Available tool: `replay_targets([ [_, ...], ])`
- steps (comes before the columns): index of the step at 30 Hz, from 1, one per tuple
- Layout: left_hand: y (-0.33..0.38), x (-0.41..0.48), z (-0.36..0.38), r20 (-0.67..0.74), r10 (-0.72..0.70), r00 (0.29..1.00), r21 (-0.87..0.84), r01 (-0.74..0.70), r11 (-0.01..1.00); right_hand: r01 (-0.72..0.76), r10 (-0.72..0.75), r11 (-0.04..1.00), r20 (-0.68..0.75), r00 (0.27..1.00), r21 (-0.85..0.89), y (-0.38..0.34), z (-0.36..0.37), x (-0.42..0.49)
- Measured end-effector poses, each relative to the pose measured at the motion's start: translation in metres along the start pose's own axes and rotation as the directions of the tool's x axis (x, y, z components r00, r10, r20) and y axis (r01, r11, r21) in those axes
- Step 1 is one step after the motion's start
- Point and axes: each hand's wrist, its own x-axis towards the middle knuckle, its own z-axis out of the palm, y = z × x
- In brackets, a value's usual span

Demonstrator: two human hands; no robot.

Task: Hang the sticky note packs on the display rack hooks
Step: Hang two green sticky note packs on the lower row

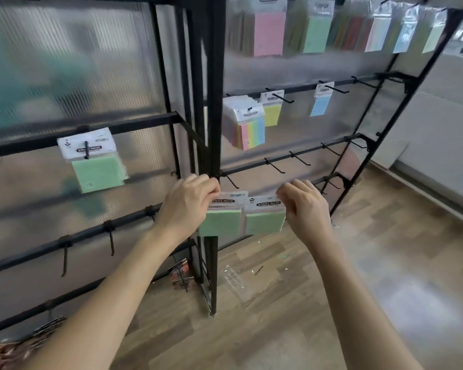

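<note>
On the rack's left panel a hanging pack sits on a hook, header up. In front of the middle post, the left hand pinches the white header of the left pack, fingers curled over its top edge. Just beside it, the right pack is pinched the same way by the right hand. Both held packs hang upright — long axis vertical, green pads down, print facing the camera — just below a bare hook.

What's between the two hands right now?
Head view: two green sticky-note packs side by side, the left pack pinched by the left hand, the right pack by the right hand.
</note>
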Motion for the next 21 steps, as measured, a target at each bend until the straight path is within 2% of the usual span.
replay_targets([
  [12,0.107,0.084,0.085,-0.038,-0.068,0.997,-0.012,0.067,0.998,0.033,-0.033,0.999,0.008,0.999,0.016,0.158,-0.055,0.014],
  [21,0.134,0.153,0.124,-0.059,-0.066,0.996,0.006,0.066,0.998,0.018,-0.019,1.0,-0.057,0.998,-0.017,0.238,-0.078,0.051],
])
